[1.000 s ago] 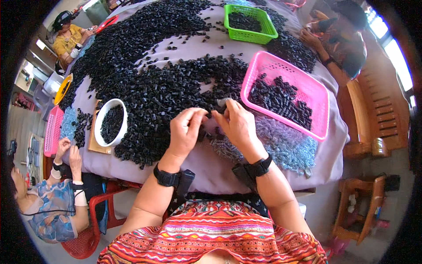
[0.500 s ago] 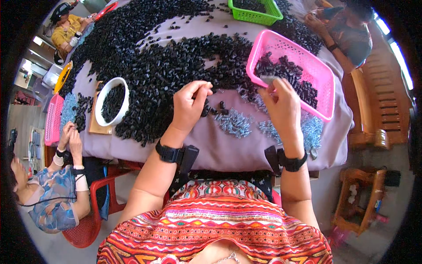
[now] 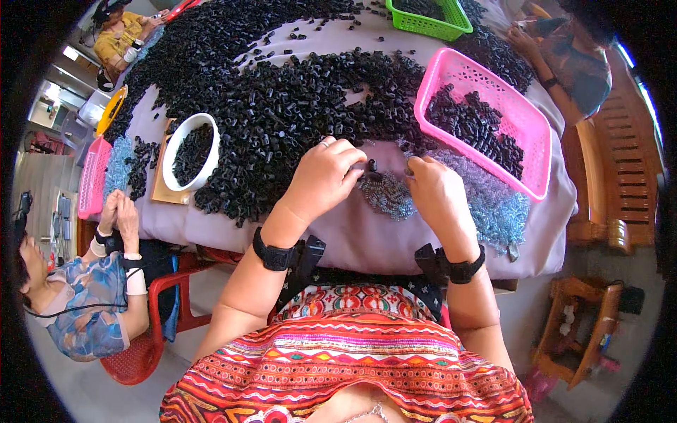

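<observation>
My left hand (image 3: pixel 326 175) is closed in a pinch on a small black plastic cap, low over the lilac tablecloth. Another black cap (image 3: pixel 372 165) lies right at its fingertips. Just beyond those fingers is a small heap of clear bluish plastic pieces (image 3: pixel 388 197). My right hand (image 3: pixel 441 194) has its thumb and fingers pressed together beside this heap; what they hold, if anything, is too small to make out. A larger spread of the clear pieces (image 3: pixel 502 211) lies to the right of that hand. The big pile of black caps (image 3: pixel 282 127) stretches out beyond both hands.
A pink basket (image 3: pixel 543 166), partly filled with black caps, stands at the right. To the left, a white bowl (image 3: pixel 214 151) of black caps rests on a cardboard piece (image 3: pixel 163 190). A green basket (image 3: pixel 430 25) is at the far side. Other people work around the table.
My right hand has come away from the pink basket, down and left toward the clear pieces. My left hand has moved right and lower, to the black caps beside the small heap.
</observation>
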### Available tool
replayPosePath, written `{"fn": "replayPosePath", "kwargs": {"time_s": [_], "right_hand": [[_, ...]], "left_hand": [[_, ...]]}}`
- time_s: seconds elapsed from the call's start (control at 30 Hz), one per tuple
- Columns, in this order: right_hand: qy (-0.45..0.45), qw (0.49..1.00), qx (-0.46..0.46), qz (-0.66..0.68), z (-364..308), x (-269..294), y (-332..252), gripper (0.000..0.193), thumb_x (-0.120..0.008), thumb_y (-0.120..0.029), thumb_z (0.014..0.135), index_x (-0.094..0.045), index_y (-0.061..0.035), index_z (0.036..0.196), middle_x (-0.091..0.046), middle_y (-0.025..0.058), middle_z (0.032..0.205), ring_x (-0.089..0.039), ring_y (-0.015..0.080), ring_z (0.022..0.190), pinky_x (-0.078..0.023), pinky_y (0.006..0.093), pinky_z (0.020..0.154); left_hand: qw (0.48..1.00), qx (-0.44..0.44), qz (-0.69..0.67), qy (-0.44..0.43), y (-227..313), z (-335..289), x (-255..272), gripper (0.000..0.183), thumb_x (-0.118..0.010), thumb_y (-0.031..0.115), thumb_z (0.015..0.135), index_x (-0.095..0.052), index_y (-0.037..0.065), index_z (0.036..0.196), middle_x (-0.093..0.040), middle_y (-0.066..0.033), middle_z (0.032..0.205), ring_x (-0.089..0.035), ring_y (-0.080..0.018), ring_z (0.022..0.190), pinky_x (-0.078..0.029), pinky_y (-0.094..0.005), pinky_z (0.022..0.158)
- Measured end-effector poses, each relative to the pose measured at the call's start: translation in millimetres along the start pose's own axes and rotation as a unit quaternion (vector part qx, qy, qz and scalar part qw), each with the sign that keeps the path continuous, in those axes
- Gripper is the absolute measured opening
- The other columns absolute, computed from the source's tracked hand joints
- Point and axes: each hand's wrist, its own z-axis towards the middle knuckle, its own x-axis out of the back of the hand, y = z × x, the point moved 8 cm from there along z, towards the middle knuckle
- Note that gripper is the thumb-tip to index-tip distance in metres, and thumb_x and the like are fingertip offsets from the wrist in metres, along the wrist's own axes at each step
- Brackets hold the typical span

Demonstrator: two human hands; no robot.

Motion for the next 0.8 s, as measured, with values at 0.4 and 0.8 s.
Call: {"fn": "replayPosePath", "kwargs": {"time_s": [0.4, 0.8], "right_hand": [[0.008, 0.999, -0.007, 0.048, 0.2, 11.9, -14.0, 0.006, -0.06, -0.006, 0.086, -0.061, -0.0031, 0.091, -0.064, 0.018, 0.086, -0.067, 0.0397, 0.077, -0.055, 0.0463, 0.067], [-0.08, 0.919, 0.25, 0.294, -67.8, 225.9, -140.4, 0.034, -0.074, -0.035, 0.081, -0.069, -0.0164, 0.109, -0.066, 0.0075, 0.091, -0.059, 0.0196, 0.075, -0.053, 0.0399, 0.048]], "left_hand": [[0.998, 0.013, 0.036, -0.054, -2.4, -2.5, -14.8, 0.022, -0.074, 0.009, 0.077, -0.067, 0.007, 0.097, -0.064, -0.0085, 0.099, -0.06, -0.0315, 0.096, -0.05, -0.0418, 0.087], [1.0, 0.006, -0.012, 0.003, -10.2, -1.2, -20.7, 0.014, -0.074, 0.013, 0.079, -0.068, 0.007, 0.091, -0.066, -0.0077, 0.094, -0.061, -0.0294, 0.092, -0.051, -0.0396, 0.083]]}}
